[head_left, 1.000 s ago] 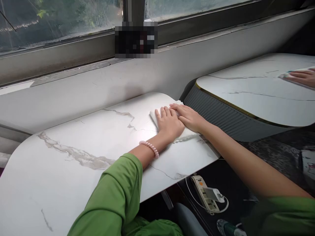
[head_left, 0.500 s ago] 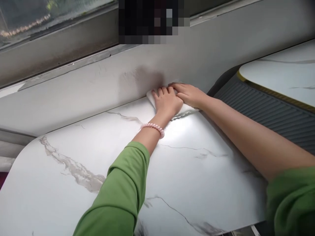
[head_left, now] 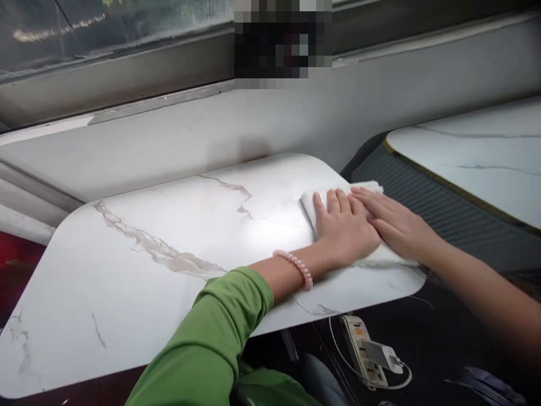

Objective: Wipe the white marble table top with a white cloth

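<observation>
A folded white cloth [head_left: 310, 208] lies near the right end of a white marbled table [head_left: 139, 304]. Pressed flat on it is my left hand [head_left: 346, 228], fingers spread, with a pink coiled band [head_left: 296, 269] round the wrist. My right hand [head_left: 393, 223] rests on the cloth's right part, its fingertips close beside my left hand, palm down and fingers extended. Both hands cover much of the cloth, and its edges stick out at the back and front.
A second marbled table [head_left: 477, 152] stands at the right, beside a dark ribbed surface [head_left: 435, 203]. Below the front edge lies a power strip [head_left: 359, 344] with a plugged-in charger and white cable. A wall and window ledge run along the back.
Both hands and the cloth have moved right and toward the front, from the back edge by the wall to the table's right end. The view has shifted, showing the power strip.
</observation>
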The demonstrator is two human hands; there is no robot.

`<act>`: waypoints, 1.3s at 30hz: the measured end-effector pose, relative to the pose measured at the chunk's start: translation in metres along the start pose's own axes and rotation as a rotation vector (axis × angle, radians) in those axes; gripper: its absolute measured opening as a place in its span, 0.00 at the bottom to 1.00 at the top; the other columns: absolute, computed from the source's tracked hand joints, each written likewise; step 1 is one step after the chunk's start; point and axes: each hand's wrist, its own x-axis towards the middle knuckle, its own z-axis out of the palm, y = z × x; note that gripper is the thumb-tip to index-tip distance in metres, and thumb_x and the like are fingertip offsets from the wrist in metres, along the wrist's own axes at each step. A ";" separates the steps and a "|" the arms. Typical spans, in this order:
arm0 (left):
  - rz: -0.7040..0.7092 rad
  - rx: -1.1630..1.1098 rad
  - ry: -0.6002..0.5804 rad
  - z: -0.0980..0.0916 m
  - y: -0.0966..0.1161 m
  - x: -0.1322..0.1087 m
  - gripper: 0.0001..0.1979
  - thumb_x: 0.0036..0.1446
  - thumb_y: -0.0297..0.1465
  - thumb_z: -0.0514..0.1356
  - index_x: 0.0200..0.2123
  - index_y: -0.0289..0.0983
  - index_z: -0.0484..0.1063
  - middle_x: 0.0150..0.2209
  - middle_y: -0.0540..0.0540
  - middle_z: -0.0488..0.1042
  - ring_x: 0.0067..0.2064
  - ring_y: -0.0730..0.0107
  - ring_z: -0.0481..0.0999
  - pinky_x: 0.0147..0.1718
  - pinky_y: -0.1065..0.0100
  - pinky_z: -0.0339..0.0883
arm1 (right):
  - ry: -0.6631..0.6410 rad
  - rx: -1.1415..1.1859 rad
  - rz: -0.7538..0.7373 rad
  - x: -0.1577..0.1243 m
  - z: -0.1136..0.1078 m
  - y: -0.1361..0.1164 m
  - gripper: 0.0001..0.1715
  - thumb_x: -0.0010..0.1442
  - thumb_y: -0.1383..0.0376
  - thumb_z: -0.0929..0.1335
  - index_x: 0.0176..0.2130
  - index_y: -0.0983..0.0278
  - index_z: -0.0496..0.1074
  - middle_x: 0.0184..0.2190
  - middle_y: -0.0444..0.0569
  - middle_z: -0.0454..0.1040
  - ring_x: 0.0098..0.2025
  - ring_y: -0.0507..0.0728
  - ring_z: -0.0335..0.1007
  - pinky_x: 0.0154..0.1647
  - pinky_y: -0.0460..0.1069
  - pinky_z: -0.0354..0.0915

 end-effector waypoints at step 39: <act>-0.192 0.146 0.110 -0.041 -0.176 0.057 0.25 0.65 0.29 0.41 0.63 0.32 0.58 0.66 0.42 0.56 0.67 0.61 0.51 0.66 0.52 0.36 | 0.010 -0.069 0.005 0.201 0.076 -0.080 0.31 0.57 0.70 0.55 0.58 0.73 0.64 0.61 0.58 0.64 0.63 0.64 0.58 0.63 0.61 0.53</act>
